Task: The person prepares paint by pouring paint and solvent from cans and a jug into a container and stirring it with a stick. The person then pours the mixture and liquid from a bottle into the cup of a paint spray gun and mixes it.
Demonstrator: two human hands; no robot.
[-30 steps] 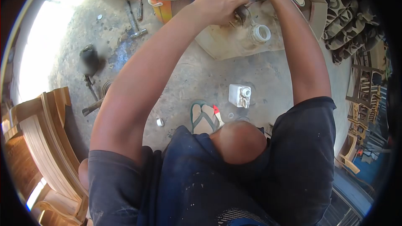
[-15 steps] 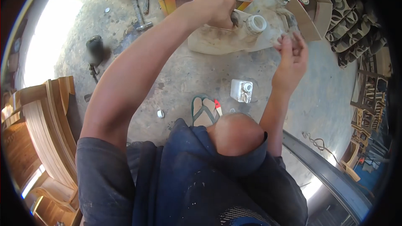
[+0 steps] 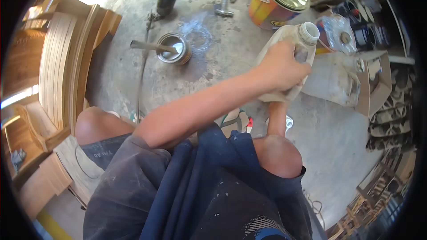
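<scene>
My left hand is wrapped round the handle of a cloudy plastic jug, which is raised, its open mouth tilted up. What looks like my right forearm reaches up to the jug's underside, and the jug hides the hand. Part of a small white bottle shows beside that forearm. Another cloudy jug lies to the right. An open can with whitish liquid and a brush or stick in it stands left of the held jug.
A lidded paint bucket stands behind the jug. A hammer and a dark cup are on the floor. Curved wooden parts stand at left. At right are a cardboard box and a plastic-covered bucket.
The view has swung left. My left hand has lifted the jug off the floor. My right hand, earlier at the plastic-covered bucket, then open beside the jugs, is now hidden.
</scene>
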